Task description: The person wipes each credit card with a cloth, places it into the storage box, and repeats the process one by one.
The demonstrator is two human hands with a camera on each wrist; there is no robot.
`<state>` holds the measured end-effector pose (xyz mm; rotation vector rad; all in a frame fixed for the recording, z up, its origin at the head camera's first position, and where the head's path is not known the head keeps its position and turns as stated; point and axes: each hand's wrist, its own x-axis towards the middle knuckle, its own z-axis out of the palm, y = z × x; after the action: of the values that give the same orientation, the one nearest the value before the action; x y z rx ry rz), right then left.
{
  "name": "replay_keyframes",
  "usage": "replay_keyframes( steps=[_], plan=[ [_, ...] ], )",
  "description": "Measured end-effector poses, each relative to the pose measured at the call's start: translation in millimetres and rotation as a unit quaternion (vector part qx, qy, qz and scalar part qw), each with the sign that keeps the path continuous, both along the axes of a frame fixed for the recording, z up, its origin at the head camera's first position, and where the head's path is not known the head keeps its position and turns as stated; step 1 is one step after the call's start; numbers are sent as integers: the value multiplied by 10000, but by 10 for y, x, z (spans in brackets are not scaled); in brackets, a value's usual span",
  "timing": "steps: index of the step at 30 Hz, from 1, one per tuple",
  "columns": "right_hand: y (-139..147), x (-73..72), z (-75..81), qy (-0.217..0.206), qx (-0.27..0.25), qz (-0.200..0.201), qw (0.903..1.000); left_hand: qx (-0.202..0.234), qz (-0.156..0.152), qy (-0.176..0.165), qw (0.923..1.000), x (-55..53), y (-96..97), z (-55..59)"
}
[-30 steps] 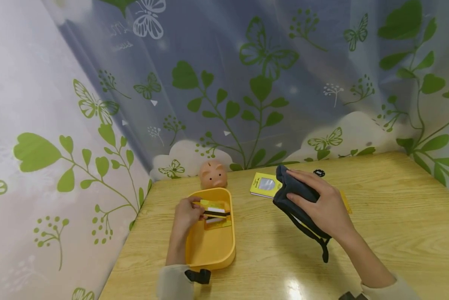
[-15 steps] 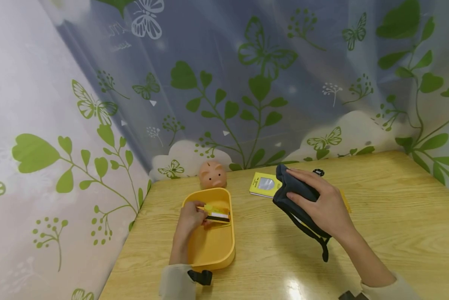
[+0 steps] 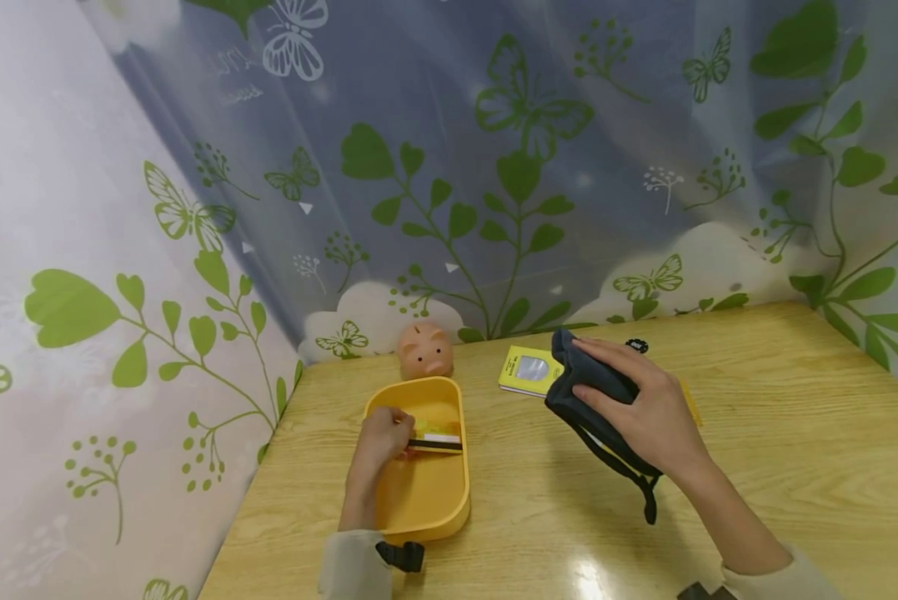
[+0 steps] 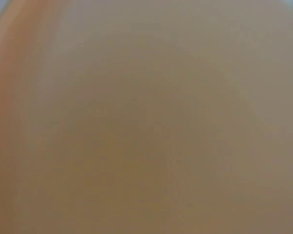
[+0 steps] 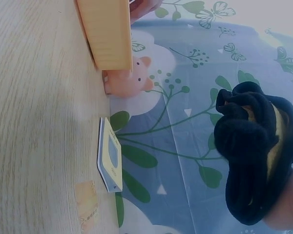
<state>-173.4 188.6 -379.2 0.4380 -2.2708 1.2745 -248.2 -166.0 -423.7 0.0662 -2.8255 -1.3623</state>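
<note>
My left hand (image 3: 383,437) reaches into a yellow tray (image 3: 422,500) and pinches the left end of a yellow card (image 3: 443,446) with a black stripe and a white strip. The card lies low over the tray's floor, its right end at the tray's right wall. Off to the right, my right hand (image 3: 654,408) grips a dark navy cloth pouch (image 3: 594,383) above the table, with a black cord dangling below. In the right wrist view the pouch (image 5: 249,141) shows bunched folds and some yellow. The left wrist view is only a brown blur.
A pink piggy bank (image 3: 426,352) stands behind the tray. Farther right lies a yellow booklet (image 3: 527,372), partly behind the pouch, then a black round chip (image 3: 638,345). A flat orange card (image 5: 86,207) lies on the table. A patterned curtain (image 3: 449,208) hangs behind the table.
My left hand has moved slightly right and down into the tray, lowering the striped card over the other card that showed there. The right hand and pouch have stayed in place.
</note>
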Motion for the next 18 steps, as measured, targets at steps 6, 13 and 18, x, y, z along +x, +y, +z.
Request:
replay_keyframes(
  steps=[6, 13, 18],
  plan=[
    [1, 0, -1, 11, 7, -44, 10000, -265, 29, -45, 9996, 16, -15, 27],
    [4, 1, 5, 39, -5, -39, 10000, -778, 24, -60, 9969, 20, -19, 36],
    [9, 3, 14, 16, -44, -11, 10000, -1001, 18, -102, 9949, 23, -23, 47]
  ],
)
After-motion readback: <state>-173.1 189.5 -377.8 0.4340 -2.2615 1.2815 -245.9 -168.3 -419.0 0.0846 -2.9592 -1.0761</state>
